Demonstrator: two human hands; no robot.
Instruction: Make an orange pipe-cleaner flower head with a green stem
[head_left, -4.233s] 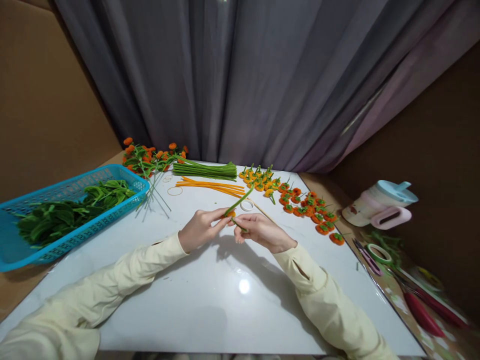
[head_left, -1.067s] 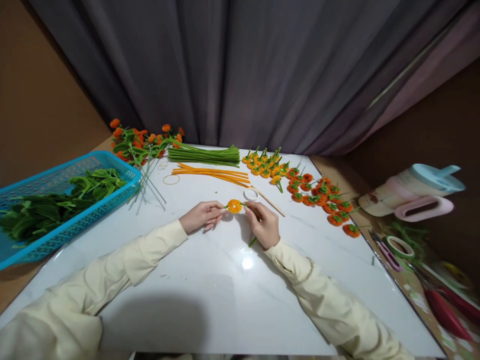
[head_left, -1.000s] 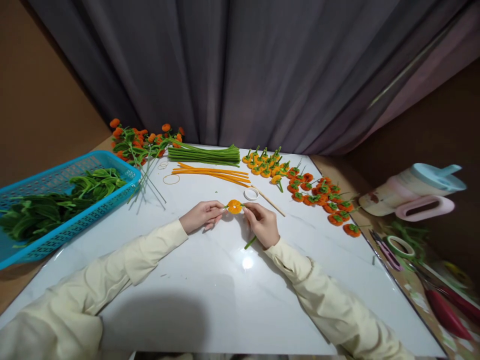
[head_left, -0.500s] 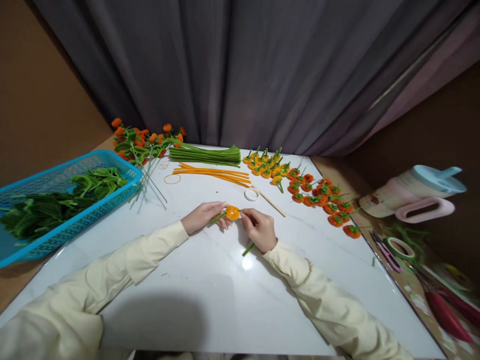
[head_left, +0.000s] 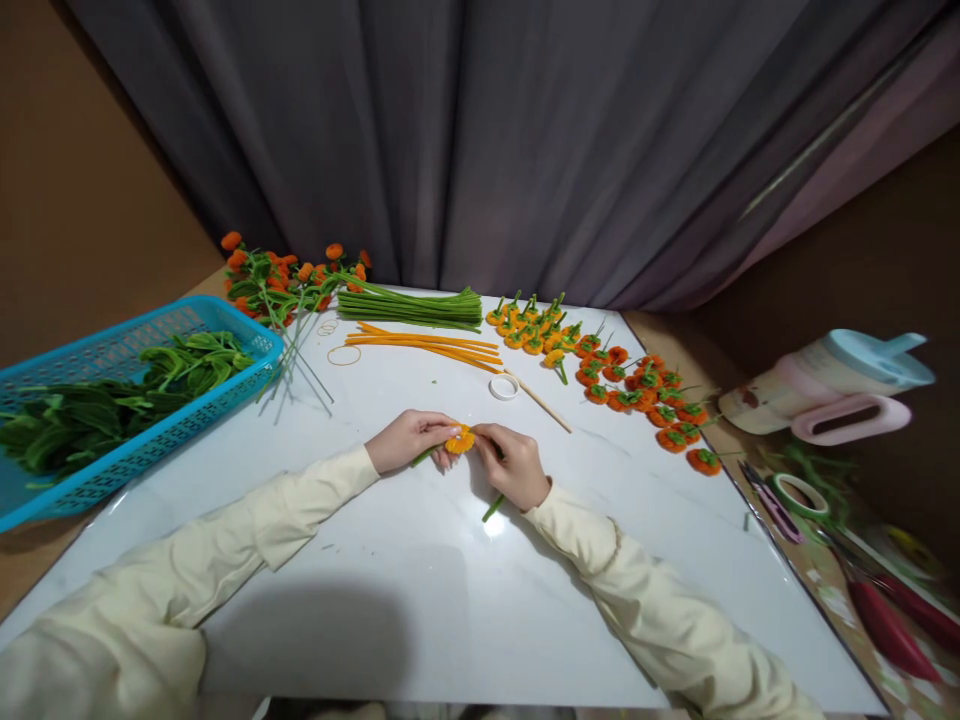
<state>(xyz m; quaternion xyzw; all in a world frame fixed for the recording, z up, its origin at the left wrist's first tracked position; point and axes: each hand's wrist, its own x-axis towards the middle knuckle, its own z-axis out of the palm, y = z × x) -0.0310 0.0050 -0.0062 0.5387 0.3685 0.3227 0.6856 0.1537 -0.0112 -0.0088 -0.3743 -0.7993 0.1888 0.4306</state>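
Between my hands is a small yellow-orange pipe-cleaner flower point(head_left: 460, 440) with a pale spot near its middle. My left hand point(head_left: 405, 442) is closed on it from the left, thumb on top, and a green stem end shows below the fingers. Pinched at the flower's right edge are the fingertips of my right hand point(head_left: 517, 470). A green pipe-cleaner end point(head_left: 493, 508) sticks out below my right hand; its other end is hidden by the palm. Beyond my hands lie loose orange pipe cleaners point(head_left: 420, 343) and a bundle of green pipe cleaners point(head_left: 409, 309).
A blue basket point(head_left: 187, 420) with green leaves stands left. Orange flowers on stems point(head_left: 277, 275) lie behind it. Yellow flower heads point(head_left: 532, 345) and orange flower heads point(head_left: 671, 438) sit right. A white ring point(head_left: 504, 387), wooden stick point(head_left: 540, 404), tumbler point(head_left: 795, 385) and scissors point(head_left: 780, 512) are also there.
The flower has shifted slightly left and down and is tilted more, and my left thumb now lies over it. My right hand has moved a little left with it.
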